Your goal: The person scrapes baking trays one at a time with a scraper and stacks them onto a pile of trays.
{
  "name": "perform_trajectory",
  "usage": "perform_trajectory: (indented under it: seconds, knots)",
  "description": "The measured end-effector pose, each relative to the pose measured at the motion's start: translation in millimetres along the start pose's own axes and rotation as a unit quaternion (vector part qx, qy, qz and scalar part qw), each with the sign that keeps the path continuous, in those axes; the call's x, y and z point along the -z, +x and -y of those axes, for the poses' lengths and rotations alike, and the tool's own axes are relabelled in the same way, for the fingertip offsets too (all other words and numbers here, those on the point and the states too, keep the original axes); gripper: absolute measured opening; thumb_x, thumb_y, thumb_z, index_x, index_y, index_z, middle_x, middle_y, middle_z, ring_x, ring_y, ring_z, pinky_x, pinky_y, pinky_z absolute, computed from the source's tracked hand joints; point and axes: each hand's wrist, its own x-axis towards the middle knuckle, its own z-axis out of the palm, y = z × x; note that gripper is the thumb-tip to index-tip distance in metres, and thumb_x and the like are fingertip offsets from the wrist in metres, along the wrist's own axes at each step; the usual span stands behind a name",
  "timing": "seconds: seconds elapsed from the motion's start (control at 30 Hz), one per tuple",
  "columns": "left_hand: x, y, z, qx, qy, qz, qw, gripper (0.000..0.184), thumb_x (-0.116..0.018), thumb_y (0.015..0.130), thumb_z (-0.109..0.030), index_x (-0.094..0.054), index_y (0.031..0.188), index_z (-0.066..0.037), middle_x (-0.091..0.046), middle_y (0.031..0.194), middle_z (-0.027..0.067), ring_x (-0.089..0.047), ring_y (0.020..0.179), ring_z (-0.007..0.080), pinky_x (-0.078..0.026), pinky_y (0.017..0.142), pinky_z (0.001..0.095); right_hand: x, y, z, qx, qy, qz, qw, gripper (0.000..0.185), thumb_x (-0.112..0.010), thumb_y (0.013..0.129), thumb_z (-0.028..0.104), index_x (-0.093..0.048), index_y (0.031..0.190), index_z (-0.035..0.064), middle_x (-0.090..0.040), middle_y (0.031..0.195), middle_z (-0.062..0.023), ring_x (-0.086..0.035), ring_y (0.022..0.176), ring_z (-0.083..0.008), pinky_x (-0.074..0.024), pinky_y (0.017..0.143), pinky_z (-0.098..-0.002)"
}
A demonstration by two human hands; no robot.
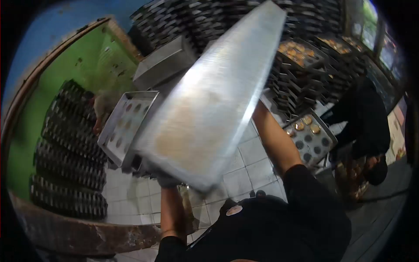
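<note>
A large metal baking tray (205,109) is raised steeply tilted in front of me, its pale surface stained brown near the lower end and smeared by motion. My left hand (168,178), in what looks like a dark glove, is closed at its lower left corner. My right forearm (279,142) reaches up to the tray's right edge; the hand itself is behind the metal, its fingers hidden. Just left of the raised tray is another tray (150,102) with rows of small round pieces, some dark and some light.
Stacks of dark trays (65,153) line the green wall; more stacks (297,87) rise behind, topped by trays of golden baked rounds (299,52). A person in black (364,118) bends at right near a tray of rounds (334,142). Another person (102,107) is at left.
</note>
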Motion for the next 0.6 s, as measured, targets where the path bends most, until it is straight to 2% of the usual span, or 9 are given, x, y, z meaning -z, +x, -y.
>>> perform_trajectory:
  seconds: [0.1,0.17,0.27,0.37,0.43,0.47,0.5,0.53,0.6]
  knots:
    - [11.6,0.3,5.6,-0.018,0.018,-0.019,0.999,0.039,-0.059,0.084,-0.015,-0.051,0.12,-0.003,-0.056,0.112,0.014,-0.057,0.105,0.0273,-0.047,0.093,0.0443,-20.4,-37.3,-8.0,-0.14,0.072,0.078,0.984,0.023,-0.062,0.099,0.014,-0.07,0.104,-0.0067,-0.076,0.1,-0.0128,-0.071,0.097,-0.0208,-0.0545,0.087,-0.0342]
    - [22.2,-8.3,7.9,-0.047,0.045,-0.054,0.996,0.037,-0.06,0.082,-0.015,-0.053,0.116,-0.001,-0.057,0.109,0.0139,-0.057,0.102,0.0272,-0.048,0.091,0.0437,-50.3,-52.7,-16.4,-0.161,0.102,-0.019,0.981,0.026,-0.063,0.1,0.016,-0.07,0.107,-0.0079,-0.075,0.103,-0.011,-0.07,0.097,-0.0203,-0.0539,0.087,-0.0332]
    - [54.2,-16.8,10.0,-0.102,0.105,-0.153,0.977,0.034,-0.06,0.08,-0.014,-0.055,0.111,0.0,-0.058,0.103,0.0137,-0.059,0.098,0.027,-0.049,0.088,0.0428,-122.7,-41.8,60.2,-0.124,0.132,-0.083,0.98,0.029,-0.066,0.103,0.021,-0.07,0.115,-0.0055,-0.073,0.108,-0.007,-0.067,0.1,-0.0167,-0.0509,0.089,-0.0291]
    - [113.5,-8.7,21.8,-0.169,0.292,-0.242,0.91,0.031,-0.061,0.078,-0.012,-0.057,0.105,0.002,-0.06,0.097,0.0136,-0.06,0.094,0.0268,-0.05,0.085,0.0419,-184.5,-37.6,87.3,-0.129,0.107,0.032,0.985,0.023,-0.067,0.103,0.019,-0.071,0.116,0.001,-0.07,0.106,-0.0022,-0.059,0.1,-0.0091,-0.0439,0.091,-0.0227]
    - [164.5,-5.2,36.5,-0.225,0.47,-0.204,0.829,0.015,-0.057,0.076,-0.009,-0.059,0.089,-0.002,-0.058,0.09,0.0115,-0.059,0.099,0.0262,-0.049,0.09,0.0444,-223.5,-40.9,126.1,-0.121,0.129,0.064,0.982,0.022,-0.067,0.103,0.018,-0.071,0.116,0.0004,-0.069,0.105,-0.0018,-0.058,0.099,-0.009,-0.0439,0.09,-0.0229]
    - [174.1,6.0,42.0,-0.042,0.092,-0.362,0.927,0.008,-0.056,0.076,-0.011,-0.056,0.079,-0.004,-0.056,0.084,0.0103,-0.06,0.095,0.0259,-0.05,0.086,0.043,-238.6,-41.4,144.2,-0.112,0.146,0.086,0.979,0.022,-0.067,0.102,0.017,-0.07,0.115,-0.0003,-0.068,0.105,-0.0014,-0.057,0.097,-0.0089,-0.0438,0.089,-0.0231]
    - [183.9,20.3,37.4,0.062,-0.108,-0.388,0.913,0.007,-0.056,0.076,-0.012,-0.054,0.075,-0.006,-0.055,0.081,0.0097,-0.06,0.093,0.0258,-0.051,0.084,0.0423,-247.5,-44.1,162.0,-0.103,0.149,0.095,0.979,0.019,-0.068,0.102,0.015,-0.071,0.111,-0.0014,-0.068,0.106,-0.0027,-0.058,0.097,-0.0099,-0.0442,0.09,-0.0239]
    - [193.8,34.8,32.8,0.146,-0.309,-0.442,0.829,0.009,-0.056,0.076,-0.013,-0.052,0.07,-0.007,-0.054,0.077,0.0091,-0.06,0.09,0.0256,-0.051,0.082,0.0416,-251.9,-50.9,174.5,-0.101,0.149,0.097,0.979,0.019,-0.068,0.102,0.015,-0.071,0.111,-0.0014,-0.068,0.106,-0.0027,-0.058,0.097,-0.0099,-0.0442,0.09,-0.0239]
    - [205.4,63.7,17.2,0.192,-0.358,-0.511,0.757,0.011,-0.057,0.074,-0.011,-0.046,0.07,-0.01,-0.047,0.076,0.0055,-0.057,0.08,0.0209,-0.052,0.073,0.0385,-249.8,-63.5,191.8,-0.079,0.138,0.114,0.981,0.018,-0.069,0.1,0.012,-0.071,0.11,-0.0022,-0.068,0.105,-0.0042,-0.059,0.098,-0.0113,-0.0445,0.09,-0.0245]
